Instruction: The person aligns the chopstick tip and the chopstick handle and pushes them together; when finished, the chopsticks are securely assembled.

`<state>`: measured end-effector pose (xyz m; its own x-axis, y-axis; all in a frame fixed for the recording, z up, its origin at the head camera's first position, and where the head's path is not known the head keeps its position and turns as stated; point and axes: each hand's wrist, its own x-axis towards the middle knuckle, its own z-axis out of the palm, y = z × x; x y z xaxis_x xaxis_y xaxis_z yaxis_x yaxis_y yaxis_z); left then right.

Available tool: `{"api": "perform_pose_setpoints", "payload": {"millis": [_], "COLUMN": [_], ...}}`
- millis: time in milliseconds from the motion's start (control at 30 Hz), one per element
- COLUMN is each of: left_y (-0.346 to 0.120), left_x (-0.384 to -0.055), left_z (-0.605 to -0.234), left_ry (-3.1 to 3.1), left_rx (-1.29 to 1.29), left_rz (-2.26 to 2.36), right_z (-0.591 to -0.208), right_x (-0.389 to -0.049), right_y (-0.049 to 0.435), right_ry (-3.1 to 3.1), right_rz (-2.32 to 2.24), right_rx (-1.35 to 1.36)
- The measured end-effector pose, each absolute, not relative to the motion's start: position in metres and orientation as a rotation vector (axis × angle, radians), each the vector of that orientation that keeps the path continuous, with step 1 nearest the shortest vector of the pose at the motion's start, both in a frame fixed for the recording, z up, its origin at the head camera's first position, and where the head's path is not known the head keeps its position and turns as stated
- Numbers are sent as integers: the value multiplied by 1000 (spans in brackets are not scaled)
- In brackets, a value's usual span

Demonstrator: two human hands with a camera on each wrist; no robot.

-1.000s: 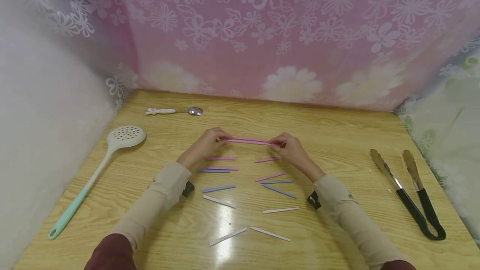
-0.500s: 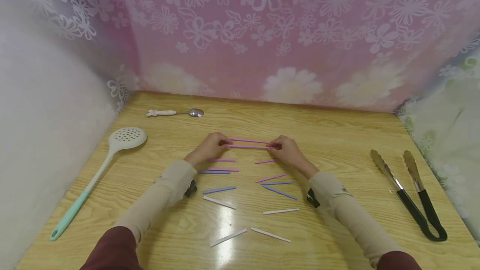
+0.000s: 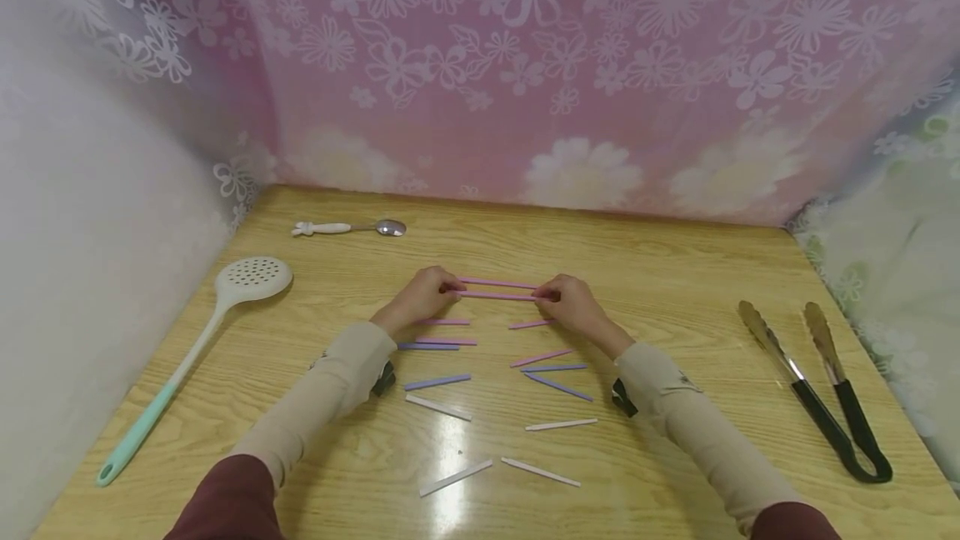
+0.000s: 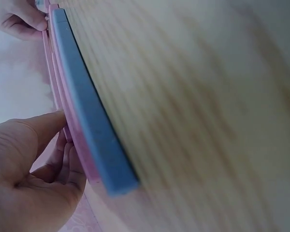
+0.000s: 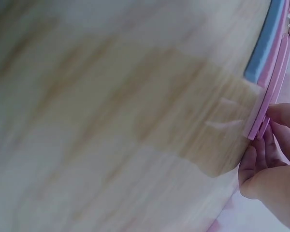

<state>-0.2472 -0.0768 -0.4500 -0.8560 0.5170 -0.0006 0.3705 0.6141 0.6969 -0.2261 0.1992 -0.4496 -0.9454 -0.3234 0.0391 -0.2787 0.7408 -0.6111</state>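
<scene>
Left hand point(image 3: 422, 297) and right hand point(image 3: 576, 307) pinch opposite ends of a long pink stick point(image 3: 495, 297) near the middle of the table. Just beyond it runs a second long pink stick point(image 3: 497, 282); fingers cover its ends, so I cannot tell whether they grip it too. Closer to the body lie shorter pink sticks point(image 3: 446, 342), blue sticks point(image 3: 438, 382) and white sticks point(image 3: 456, 478), in a left and a right group. In the left wrist view, the thumb and fingers meet on pink beside a blue stick point(image 4: 89, 101).
A slotted skimmer point(image 3: 255, 273) with a mint handle lies at the left of the wooden table point(image 3: 660, 257). Toward the back left is a spoon point(image 3: 333, 228). Metal tongs point(image 3: 825, 407) with black handles lie spread at the right. Floral cloth point(image 3: 480, 107) hangs behind.
The two long pink sticks, nearly together a second ago, now lie farther apart. Both hands have shifted slightly toward the body with the nearer one. Little differs from half a second ago.
</scene>
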Motion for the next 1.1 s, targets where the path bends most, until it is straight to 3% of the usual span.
{"api": "perform_pose_setpoints", "payload": {"millis": [667,1100], "left_y": [-81,-106], "left_x": [-245,-227], "left_z": [-450,-448], "left_ry": [2639,2522], "left_rx": [729,705], "left_rz": [1110,1252], "right_z": [-448,-443], "right_x": [-222,-203], "right_y": [202,214], "right_ry": [2857,2779], "right_rz": [-1096,-1203], "right_rx": [-468,-391]}}
